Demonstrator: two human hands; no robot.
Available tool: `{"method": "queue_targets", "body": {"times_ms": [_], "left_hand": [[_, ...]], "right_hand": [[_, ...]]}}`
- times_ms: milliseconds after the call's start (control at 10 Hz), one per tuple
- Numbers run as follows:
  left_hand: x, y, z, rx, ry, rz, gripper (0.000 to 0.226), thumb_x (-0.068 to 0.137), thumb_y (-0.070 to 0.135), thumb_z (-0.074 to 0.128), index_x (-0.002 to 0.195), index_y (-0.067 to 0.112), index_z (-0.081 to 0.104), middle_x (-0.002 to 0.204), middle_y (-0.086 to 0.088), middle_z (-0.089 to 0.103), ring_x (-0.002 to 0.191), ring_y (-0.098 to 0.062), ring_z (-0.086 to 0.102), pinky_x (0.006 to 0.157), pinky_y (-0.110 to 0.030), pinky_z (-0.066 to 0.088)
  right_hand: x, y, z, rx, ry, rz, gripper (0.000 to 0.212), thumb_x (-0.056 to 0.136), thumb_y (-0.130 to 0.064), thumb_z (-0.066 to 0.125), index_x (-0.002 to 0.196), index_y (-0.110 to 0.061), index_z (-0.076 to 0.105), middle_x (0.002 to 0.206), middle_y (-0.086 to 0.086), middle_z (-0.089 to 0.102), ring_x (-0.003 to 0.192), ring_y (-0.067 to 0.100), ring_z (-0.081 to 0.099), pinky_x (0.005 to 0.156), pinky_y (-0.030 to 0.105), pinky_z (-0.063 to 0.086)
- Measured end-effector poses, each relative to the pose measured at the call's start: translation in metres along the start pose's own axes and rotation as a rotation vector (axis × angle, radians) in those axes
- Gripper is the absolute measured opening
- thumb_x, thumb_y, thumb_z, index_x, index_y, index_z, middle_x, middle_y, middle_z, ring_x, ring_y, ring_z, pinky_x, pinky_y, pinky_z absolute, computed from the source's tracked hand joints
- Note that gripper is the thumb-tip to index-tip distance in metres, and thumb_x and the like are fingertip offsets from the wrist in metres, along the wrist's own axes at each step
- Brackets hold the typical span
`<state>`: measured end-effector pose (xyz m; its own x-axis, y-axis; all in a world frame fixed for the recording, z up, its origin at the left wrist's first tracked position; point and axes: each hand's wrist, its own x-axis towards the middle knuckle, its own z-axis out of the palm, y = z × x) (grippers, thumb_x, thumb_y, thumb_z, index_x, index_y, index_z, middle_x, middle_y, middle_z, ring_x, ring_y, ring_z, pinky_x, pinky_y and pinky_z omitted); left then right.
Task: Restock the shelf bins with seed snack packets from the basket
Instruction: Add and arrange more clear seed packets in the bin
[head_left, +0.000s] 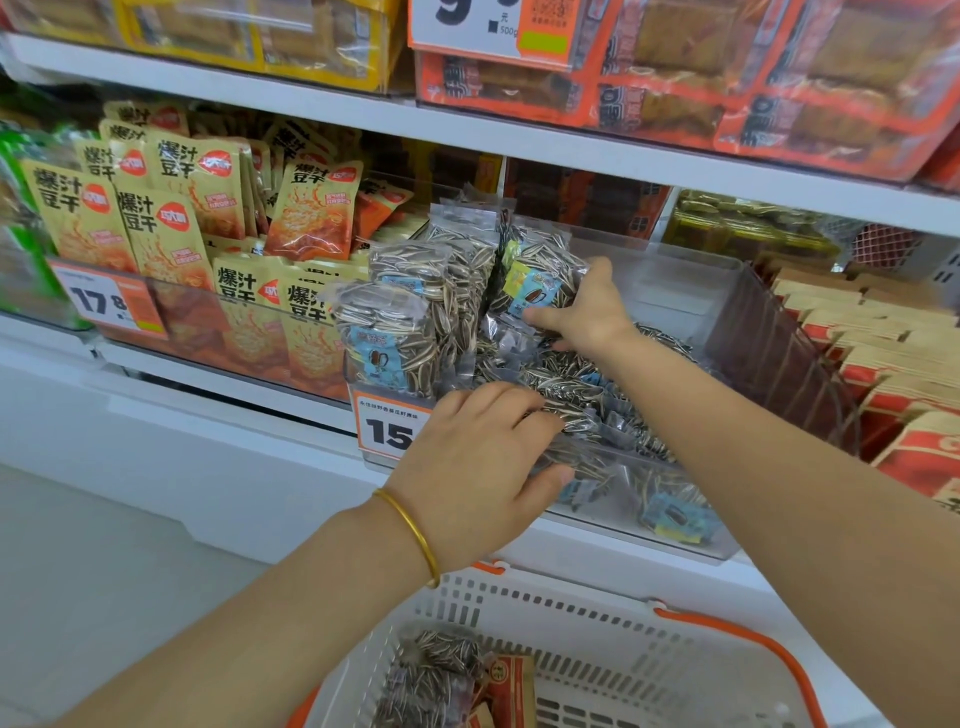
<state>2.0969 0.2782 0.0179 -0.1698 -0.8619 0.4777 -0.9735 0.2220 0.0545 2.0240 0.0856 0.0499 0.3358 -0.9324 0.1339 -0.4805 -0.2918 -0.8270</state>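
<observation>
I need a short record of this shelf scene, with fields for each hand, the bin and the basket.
left hand: grips flat-lying clear sunflower seed packets in the bin
right hand: holds an upright seed packet against the standing row
bin: clear plastic shelf bin, partly filled
basket: white plastic basket with orange handles, some seed packets left inside

Upright seed packets (410, 312) fill the left of the clear bin (670, 296); its right rear stands free.

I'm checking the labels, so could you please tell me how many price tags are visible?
3: the top tag, the 17.8 tag on the left bin, the 15 tag on the seed bin, partly behind the left hand. Others may be hidden.
</observation>
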Motion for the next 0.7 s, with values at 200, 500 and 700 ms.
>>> {"method": "queue_targets", "body": {"times_ms": [200, 500, 700], "left_hand": [[0.0, 0.0, 0.0, -0.012, -0.019, -0.007, 0.047, 0.085, 0.047, 0.035, 0.106, 0.019, 0.067, 0.109, 0.0, 0.064, 0.105, -0.022, 0.059, 0.081, -0.035, 0.047], [0.0, 0.0, 0.0, -0.01, -0.009, -0.001, 0.047, 0.084, 0.046, 0.036, 0.104, 0.017, 0.067, 0.108, -0.001, 0.065, 0.103, -0.023, 0.061, 0.079, -0.037, 0.048], [0.0, 0.0, 0.0, -0.01, -0.01, 0.0, 0.047, 0.084, 0.046, 0.036, 0.105, 0.018, 0.067, 0.108, -0.001, 0.065, 0.103, -0.023, 0.06, 0.08, -0.035, 0.048]], "right_hand": [[0.002, -0.004, -0.006, 0.005, 0.049, -0.063, 0.065, 0.086, -0.013, 0.067, 0.132, -0.006, 0.021, 0.138, 0.015, 0.038, 0.12, 0.03, 0.048, 0.092, 0.049, 0.05], [0.016, -0.011, -0.004, -0.25, -0.147, -0.139, 0.093, 0.089, -0.023, 0.064, 0.151, -0.017, -0.004, 0.152, 0.015, 0.024, 0.1, 0.03, 0.06, 0.051, 0.024, 0.055], [0.019, -0.005, -0.004, -0.261, -0.061, -0.135, 0.1, 0.078, -0.03, 0.075, 0.15, -0.011, 0.008, 0.141, 0.02, 0.038, 0.112, 0.036, 0.055, 0.064, 0.037, 0.06]]}}
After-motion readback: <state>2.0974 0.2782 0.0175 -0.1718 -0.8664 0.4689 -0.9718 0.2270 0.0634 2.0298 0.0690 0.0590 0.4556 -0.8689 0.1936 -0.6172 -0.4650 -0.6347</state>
